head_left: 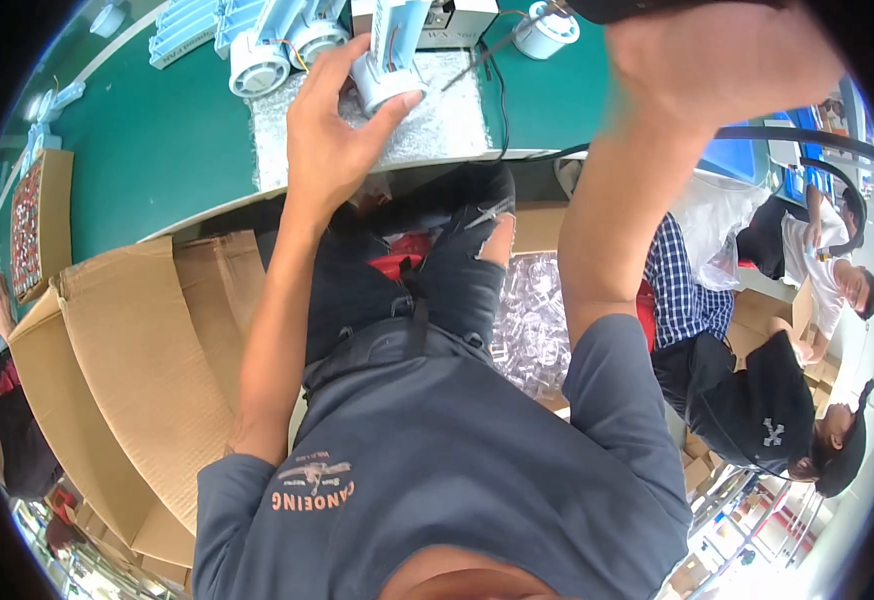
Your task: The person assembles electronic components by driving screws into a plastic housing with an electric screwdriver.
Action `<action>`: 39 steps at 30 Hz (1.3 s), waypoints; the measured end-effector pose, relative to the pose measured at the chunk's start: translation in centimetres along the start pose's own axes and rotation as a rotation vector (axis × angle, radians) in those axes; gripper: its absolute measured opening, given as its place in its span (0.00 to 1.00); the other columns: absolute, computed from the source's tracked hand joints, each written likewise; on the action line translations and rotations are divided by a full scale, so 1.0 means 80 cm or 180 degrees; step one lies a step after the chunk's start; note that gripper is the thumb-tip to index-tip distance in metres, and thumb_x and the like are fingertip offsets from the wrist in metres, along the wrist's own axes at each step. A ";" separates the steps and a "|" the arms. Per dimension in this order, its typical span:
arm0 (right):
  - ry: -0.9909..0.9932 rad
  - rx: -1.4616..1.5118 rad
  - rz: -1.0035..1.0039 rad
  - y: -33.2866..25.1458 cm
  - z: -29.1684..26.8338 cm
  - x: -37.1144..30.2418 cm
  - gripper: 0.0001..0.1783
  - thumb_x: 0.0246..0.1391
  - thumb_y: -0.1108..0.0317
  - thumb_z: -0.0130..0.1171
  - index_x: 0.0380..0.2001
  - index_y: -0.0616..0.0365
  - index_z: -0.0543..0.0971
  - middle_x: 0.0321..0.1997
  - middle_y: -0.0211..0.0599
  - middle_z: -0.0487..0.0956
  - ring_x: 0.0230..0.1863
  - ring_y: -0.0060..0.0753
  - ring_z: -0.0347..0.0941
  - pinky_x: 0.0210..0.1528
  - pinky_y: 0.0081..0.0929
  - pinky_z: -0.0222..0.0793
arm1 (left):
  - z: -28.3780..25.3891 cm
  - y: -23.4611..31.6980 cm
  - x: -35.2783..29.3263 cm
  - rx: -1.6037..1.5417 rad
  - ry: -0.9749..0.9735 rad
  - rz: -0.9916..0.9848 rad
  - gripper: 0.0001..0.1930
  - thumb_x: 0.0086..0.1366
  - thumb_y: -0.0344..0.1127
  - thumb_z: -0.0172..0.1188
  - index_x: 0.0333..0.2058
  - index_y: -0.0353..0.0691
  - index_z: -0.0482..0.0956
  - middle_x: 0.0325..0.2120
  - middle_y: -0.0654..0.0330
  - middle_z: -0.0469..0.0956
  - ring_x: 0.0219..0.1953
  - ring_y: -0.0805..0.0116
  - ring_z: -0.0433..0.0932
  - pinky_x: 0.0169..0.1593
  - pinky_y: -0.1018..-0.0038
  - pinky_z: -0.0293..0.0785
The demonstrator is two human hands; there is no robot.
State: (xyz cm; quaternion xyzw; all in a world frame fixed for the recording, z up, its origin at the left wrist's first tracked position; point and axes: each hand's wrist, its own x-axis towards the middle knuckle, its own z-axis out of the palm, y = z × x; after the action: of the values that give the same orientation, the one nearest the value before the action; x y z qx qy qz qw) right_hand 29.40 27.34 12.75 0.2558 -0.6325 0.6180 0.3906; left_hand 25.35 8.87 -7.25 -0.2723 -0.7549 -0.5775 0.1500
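We have a green worktop (157, 140) in front of us, its near edge curving above our lap. Below the left part of that edge sits a large open cardboard box (142, 345), and to the right of our legs we see a mass of clear plastic parts (532, 330). A transparent sheet (277, 140) covers the middle of the worktop's near edge, with a pale boxy device (469, 24) just beyond it. A shallow carton (49, 215) of small red and silvery pieces stands at the near left corner.

Our right hand (722, 65) is raised over the right part of the worktop, wrapped around a dark tool (647, 10); its fingertips we cannot make out. Our left hand (332, 140) is clamped, thumb and fingers, on the round base of a white and light-blue fan unit (382, 92), upright on the sheet. Two similar units (259, 70) stand just to its left. The tool's thin shaft (494, 49) slants down toward the held unit, its tip just beside the base.
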 end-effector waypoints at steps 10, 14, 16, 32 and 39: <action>0.0034 0.0115 0.0109 0.050 0.014 -0.005 0.24 0.74 0.51 0.48 0.56 0.63 0.72 0.25 0.31 0.75 0.15 0.20 0.69 0.18 0.18 0.68 | 0.002 0.007 0.002 0.0049 -0.0030 0.0030 0.30 0.56 0.40 0.77 0.55 0.33 0.78 0.46 0.50 0.82 0.46 0.54 0.82 0.52 0.66 0.76; 0.0100 0.0122 0.0106 0.065 0.013 -0.011 0.23 0.74 0.52 0.49 0.56 0.63 0.72 0.25 0.31 0.75 0.15 0.20 0.69 0.18 0.18 0.67 | 0.000 0.010 0.000 0.0115 -0.0053 0.0068 0.30 0.56 0.39 0.77 0.55 0.33 0.78 0.45 0.50 0.82 0.45 0.54 0.82 0.51 0.67 0.76; 0.0123 0.0117 0.0104 0.073 0.016 -0.012 0.23 0.74 0.52 0.49 0.56 0.63 0.72 0.25 0.31 0.75 0.15 0.20 0.69 0.18 0.18 0.67 | -0.001 0.011 0.002 0.0104 -0.0065 0.0055 0.30 0.56 0.39 0.77 0.55 0.32 0.78 0.45 0.50 0.82 0.44 0.54 0.82 0.51 0.67 0.76; 0.0169 0.0201 0.0049 0.096 0.038 -0.018 0.21 0.73 0.56 0.53 0.57 0.63 0.72 0.25 0.30 0.76 0.15 0.19 0.69 0.17 0.18 0.66 | -0.002 0.007 0.008 -0.0200 -0.0119 0.0070 0.30 0.55 0.33 0.77 0.55 0.29 0.78 0.48 0.47 0.80 0.48 0.51 0.81 0.54 0.66 0.75; 0.0234 0.0307 -0.0430 0.056 0.085 -0.002 0.20 0.73 0.58 0.54 0.57 0.63 0.72 0.26 0.30 0.76 0.15 0.19 0.68 0.17 0.18 0.66 | -0.006 0.023 0.000 0.0154 -0.0146 0.0136 0.29 0.57 0.31 0.75 0.56 0.30 0.75 0.49 0.45 0.78 0.51 0.44 0.79 0.55 0.63 0.74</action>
State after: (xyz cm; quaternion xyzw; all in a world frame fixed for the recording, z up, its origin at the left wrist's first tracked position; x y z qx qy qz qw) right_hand 24.64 21.11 10.51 0.2936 -0.5686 0.6290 0.4415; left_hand 26.38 8.72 -5.66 -0.2978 -0.7658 -0.5495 0.1515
